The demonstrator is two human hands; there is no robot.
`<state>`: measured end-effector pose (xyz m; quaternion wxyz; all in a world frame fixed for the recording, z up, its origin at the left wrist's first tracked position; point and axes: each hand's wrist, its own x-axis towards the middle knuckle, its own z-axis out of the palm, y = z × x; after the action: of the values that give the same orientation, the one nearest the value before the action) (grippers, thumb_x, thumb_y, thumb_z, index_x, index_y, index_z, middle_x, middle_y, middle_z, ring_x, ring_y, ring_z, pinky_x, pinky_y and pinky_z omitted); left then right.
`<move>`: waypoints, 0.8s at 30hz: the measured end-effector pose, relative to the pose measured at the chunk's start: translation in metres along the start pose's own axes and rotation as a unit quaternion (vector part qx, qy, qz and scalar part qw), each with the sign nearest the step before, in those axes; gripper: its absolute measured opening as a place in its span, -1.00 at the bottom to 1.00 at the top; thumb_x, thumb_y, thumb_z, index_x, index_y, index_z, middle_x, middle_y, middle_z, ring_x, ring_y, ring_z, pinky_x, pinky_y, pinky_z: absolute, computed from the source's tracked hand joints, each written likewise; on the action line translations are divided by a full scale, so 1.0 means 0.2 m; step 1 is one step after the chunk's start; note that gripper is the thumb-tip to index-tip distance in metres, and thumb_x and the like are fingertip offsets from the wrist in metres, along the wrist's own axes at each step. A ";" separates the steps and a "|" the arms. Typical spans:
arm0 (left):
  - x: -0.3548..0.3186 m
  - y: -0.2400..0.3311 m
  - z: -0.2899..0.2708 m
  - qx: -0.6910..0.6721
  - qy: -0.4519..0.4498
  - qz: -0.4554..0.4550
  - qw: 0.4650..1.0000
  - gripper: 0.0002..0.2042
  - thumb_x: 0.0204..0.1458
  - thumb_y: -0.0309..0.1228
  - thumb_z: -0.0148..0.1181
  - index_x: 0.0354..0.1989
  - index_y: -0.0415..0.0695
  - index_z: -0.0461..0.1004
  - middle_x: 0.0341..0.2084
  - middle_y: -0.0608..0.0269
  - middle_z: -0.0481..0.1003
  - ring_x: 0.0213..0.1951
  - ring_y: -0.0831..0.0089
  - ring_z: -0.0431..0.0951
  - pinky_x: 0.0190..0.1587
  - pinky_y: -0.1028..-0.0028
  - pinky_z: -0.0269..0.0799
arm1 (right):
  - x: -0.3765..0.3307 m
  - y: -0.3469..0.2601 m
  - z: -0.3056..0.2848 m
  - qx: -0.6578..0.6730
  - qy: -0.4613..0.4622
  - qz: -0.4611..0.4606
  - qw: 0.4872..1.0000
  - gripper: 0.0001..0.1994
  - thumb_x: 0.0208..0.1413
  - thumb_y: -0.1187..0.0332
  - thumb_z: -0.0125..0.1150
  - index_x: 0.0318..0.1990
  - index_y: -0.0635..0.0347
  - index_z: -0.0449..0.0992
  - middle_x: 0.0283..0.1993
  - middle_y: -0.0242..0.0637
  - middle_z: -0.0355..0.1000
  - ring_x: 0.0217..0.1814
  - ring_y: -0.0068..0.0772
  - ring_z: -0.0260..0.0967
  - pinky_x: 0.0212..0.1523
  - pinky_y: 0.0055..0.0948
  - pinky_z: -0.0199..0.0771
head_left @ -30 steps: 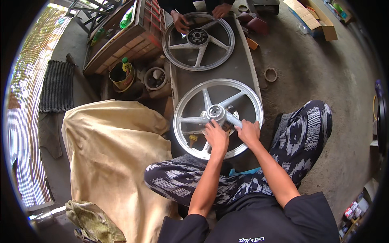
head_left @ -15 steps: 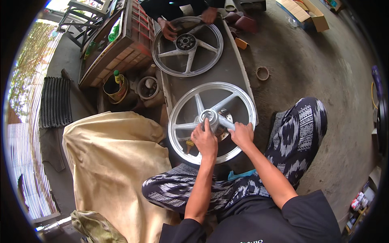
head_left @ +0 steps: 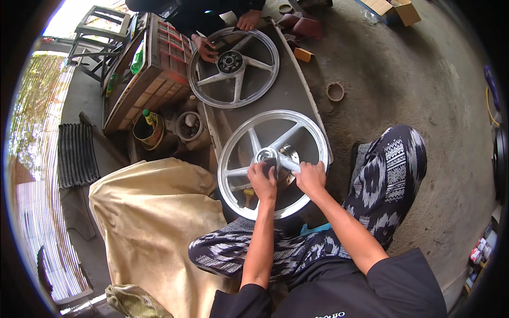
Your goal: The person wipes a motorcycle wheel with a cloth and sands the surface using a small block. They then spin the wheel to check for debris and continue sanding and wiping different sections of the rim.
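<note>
A silvery spoked motorcycle wheel rim [head_left: 228,197] lies in front of me, its near side over my lap. My left hand [head_left: 262,183] is at the hub, fingers closed on a small dark flat piece [head_left: 270,164] that looks like sandpaper. My right hand [head_left: 310,179] is wrapped round the spoke [head_left: 289,162] on the hub's right side. Below the hub, a shiny metal disc partly shows between the spokes. A yellow-handled brush [head_left: 248,193] is visible through the rim near my left wrist.
Beyond, another person's hands work on a second, duller wheel [head_left: 237,87] on a low board [head_left: 254,109]. To the left stand a wooden crate [head_left: 154,79], a bucket [head_left: 155,139] with a bottle, a pot [head_left: 189,126] and a tan cloth [head_left: 154,206]. A ring [head_left: 335,91] lies on the floor at right.
My left hand's pointing finger has drawn back from the hub, and the dark piece now shows in that hand. My right hand stays on the spoke. The view has shifted slightly.
</note>
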<state>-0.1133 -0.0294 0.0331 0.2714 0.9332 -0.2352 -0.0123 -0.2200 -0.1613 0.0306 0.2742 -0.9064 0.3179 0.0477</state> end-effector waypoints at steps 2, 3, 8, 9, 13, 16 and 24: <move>0.01 0.01 -0.02 -0.064 -0.003 -0.044 0.997 -0.62 0.03 -0.44 0.34 0.00 -0.20 0.38 -0.07 -0.11 0.44 0.01 -0.03 0.47 0.02 0.17 0.37 | 0.00 0.01 0.01 0.005 -0.007 0.008 1.000 -0.67 0.10 0.09 0.24 -0.32 0.22 0.54 -0.40 -0.12 0.55 -0.32 -0.11 0.51 -0.03 -0.13 0.23; 0.01 0.02 -0.02 -0.103 -0.012 -0.086 0.991 -0.60 0.02 -0.45 0.34 0.02 -0.22 0.36 -0.11 -0.11 0.46 -0.03 -0.02 0.50 -0.01 0.18 0.39 | 0.00 0.02 0.01 0.006 -0.015 0.009 1.000 -0.67 0.10 0.09 0.24 -0.31 0.23 0.53 -0.40 -0.11 0.55 -0.33 -0.11 0.50 -0.03 -0.13 0.23; 0.08 -0.03 -0.07 -0.099 -0.051 -0.018 0.994 -0.65 0.01 -0.50 0.33 -0.04 -0.29 0.41 -0.22 -0.08 0.51 -0.15 0.01 0.56 -0.09 0.22 0.45 | 0.01 0.01 0.01 0.014 -0.016 0.005 1.000 -0.68 0.10 0.10 0.24 -0.30 0.23 0.53 -0.39 -0.10 0.54 -0.32 -0.12 0.50 -0.02 -0.13 0.22; 0.10 -0.03 -0.06 -0.105 -0.054 -0.014 0.993 -0.67 0.00 -0.50 0.33 -0.07 -0.29 0.42 -0.23 -0.08 0.51 -0.16 0.02 0.56 -0.10 0.22 0.45 | 0.01 0.01 0.01 0.018 -0.021 0.006 1.000 -0.68 0.11 0.10 0.24 -0.30 0.23 0.53 -0.39 -0.10 0.54 -0.32 -0.12 0.50 -0.01 -0.14 0.22; 0.15 -0.01 -0.04 -0.078 -0.057 -0.023 0.995 -0.73 -0.03 -0.50 0.35 -0.18 -0.29 0.44 -0.29 -0.06 0.52 -0.21 0.03 0.57 -0.14 0.23 0.45 | 0.01 0.00 0.02 0.006 -0.010 0.005 1.000 -0.68 0.12 0.10 0.22 -0.31 0.23 0.53 -0.38 -0.10 0.54 -0.32 -0.13 0.50 0.01 -0.14 0.21; 0.15 0.03 -0.02 -0.055 -0.074 -0.026 0.995 -0.76 -0.03 -0.49 0.36 -0.25 -0.27 0.43 -0.35 -0.04 0.53 -0.27 0.06 0.57 -0.20 0.23 0.44 | 0.01 0.01 0.02 0.007 -0.010 0.006 1.000 -0.68 0.12 0.10 0.22 -0.31 0.23 0.53 -0.38 -0.10 0.54 -0.32 -0.13 0.50 0.01 -0.14 0.21; 0.18 0.02 0.06 0.045 -0.031 0.014 0.998 -0.74 -0.06 -0.37 0.39 -0.31 -0.19 0.44 -0.35 0.09 0.49 -0.26 0.11 0.53 -0.20 0.21 0.40 | 0.01 -0.01 0.02 -0.004 0.006 -0.002 1.000 -0.67 0.12 0.09 0.21 -0.30 0.23 0.54 -0.38 -0.10 0.54 -0.32 -0.11 0.51 -0.01 -0.14 0.23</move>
<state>-0.0855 -0.0541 0.0279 0.2218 0.9403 -0.2567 -0.0272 -0.2166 -0.1590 0.0283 0.2688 -0.9083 0.3176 0.0434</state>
